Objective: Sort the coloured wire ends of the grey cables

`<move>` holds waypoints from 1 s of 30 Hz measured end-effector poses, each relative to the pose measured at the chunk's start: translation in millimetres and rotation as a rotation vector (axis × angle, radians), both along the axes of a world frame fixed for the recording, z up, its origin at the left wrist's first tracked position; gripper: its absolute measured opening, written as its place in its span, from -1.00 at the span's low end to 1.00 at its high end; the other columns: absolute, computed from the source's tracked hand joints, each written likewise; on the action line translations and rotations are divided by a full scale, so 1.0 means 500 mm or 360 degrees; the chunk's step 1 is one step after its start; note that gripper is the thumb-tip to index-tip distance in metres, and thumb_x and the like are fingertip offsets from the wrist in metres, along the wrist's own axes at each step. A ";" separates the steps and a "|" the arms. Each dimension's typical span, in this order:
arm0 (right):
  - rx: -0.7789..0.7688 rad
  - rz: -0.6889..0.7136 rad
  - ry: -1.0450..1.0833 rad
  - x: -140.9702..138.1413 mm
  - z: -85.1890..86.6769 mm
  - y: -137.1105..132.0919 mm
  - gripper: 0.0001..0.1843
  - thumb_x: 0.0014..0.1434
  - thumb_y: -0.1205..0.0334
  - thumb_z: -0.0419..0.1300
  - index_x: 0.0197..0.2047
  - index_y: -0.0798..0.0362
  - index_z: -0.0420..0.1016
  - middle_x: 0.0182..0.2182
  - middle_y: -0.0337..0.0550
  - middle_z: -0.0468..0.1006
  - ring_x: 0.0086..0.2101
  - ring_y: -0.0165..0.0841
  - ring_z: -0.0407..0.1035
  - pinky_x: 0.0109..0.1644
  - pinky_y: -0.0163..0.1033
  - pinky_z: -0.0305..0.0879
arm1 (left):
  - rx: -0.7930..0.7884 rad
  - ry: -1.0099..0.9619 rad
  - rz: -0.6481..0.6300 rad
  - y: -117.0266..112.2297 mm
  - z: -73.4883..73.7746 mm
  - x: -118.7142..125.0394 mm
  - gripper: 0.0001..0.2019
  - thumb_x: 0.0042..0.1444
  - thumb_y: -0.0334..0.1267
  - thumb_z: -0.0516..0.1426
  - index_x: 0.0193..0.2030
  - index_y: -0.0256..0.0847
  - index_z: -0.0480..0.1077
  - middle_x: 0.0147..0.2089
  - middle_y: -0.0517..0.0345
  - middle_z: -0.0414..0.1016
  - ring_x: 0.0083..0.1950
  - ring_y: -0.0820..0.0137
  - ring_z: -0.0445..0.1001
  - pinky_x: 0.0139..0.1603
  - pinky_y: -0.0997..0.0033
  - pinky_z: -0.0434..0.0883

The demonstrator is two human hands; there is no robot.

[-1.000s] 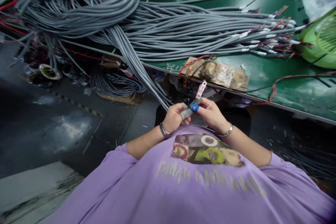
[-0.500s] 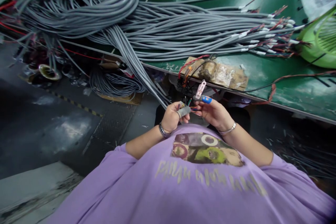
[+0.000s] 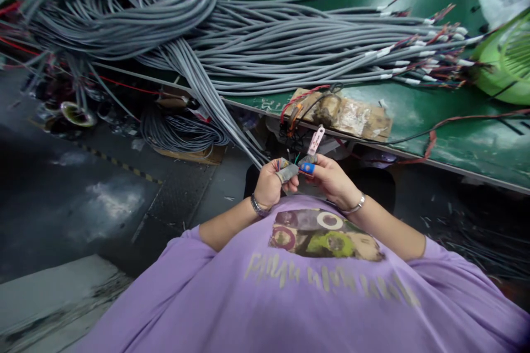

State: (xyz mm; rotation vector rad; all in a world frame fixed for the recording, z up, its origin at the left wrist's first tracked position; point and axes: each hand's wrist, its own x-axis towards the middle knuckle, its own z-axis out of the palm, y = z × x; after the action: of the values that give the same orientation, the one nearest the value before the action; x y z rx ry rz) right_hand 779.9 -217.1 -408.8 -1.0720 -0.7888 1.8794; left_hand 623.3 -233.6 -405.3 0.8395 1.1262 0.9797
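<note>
wires [image 3: 307, 174]: in the narrow gap between both hands, running roughly sideways from one to the other
left hand [image 3: 268, 183]: curled nearly closed, thumb pinched on the wires (exact grip hidden)
right hand [image 3: 333, 179]: thumb and forefinger pinched at the wires, just beside the left
cables [image 3: 232, 124]: slanting down off the table [image 3: 418, 116], left hand nearer

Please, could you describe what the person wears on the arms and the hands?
The sleeves are lilac. The left hand has a grey thumb wrap and dark metallic wristband; the right hand has a blue thumb band, greyish finger wrap and silvery bangle.
</note>
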 end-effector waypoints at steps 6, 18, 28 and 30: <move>-0.0069 0.0005 0.0057 0.001 0.016 0.008 -0.69 -0.19 0.22 0.44 -0.33 0.05 0.51 -0.47 -0.27 0.52 -0.51 -0.47 0.35 -0.46 -0.34 0.21 | -0.0024 0.0017 -0.0095 -0.002 -0.001 -0.001 -0.64 -0.02 -0.05 0.30 -0.57 -0.27 0.35 -0.63 0.21 0.44 -0.67 0.55 0.37 -0.64 0.57 0.16; 0.0064 0.0034 -0.0023 0.006 0.006 0.012 -0.70 -0.21 0.18 0.48 -0.42 0.07 0.50 -0.56 -0.30 0.50 -0.56 -0.48 0.31 -0.46 -0.32 0.22 | -0.0065 0.0001 -0.0146 -0.001 -0.002 -0.007 -0.61 -0.02 -0.01 0.29 -0.59 -0.26 0.32 -0.63 0.21 0.43 -0.68 0.56 0.35 -0.65 0.57 0.18; -0.0286 -0.0164 -0.0051 -0.019 0.020 0.003 -0.70 -0.24 0.22 0.37 -0.57 0.04 0.28 -0.70 -0.42 0.26 -0.66 -0.56 0.11 -0.58 -0.38 0.09 | -0.0036 0.0182 -0.0383 -0.003 0.012 -0.002 -0.66 -0.10 -0.06 0.34 -0.56 -0.26 0.35 -0.64 0.24 0.41 -0.68 0.57 0.32 -0.64 0.59 0.25; -0.0294 -0.0300 -0.0072 -0.014 0.016 0.009 -0.68 -0.22 0.20 0.38 -0.54 0.03 0.27 -0.68 -0.41 0.27 -0.65 -0.56 0.10 -0.59 -0.39 0.07 | -0.0054 0.0136 -0.0287 -0.003 0.005 -0.003 -0.64 -0.08 -0.04 0.32 -0.57 -0.26 0.33 -0.64 0.23 0.41 -0.69 0.57 0.32 -0.65 0.60 0.23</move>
State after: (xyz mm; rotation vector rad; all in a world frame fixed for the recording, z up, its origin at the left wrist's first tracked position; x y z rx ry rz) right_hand 772.8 -212.8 -400.9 -1.2617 -0.5260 1.7982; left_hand 622.0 -235.3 -402.7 0.9454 1.1155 0.7795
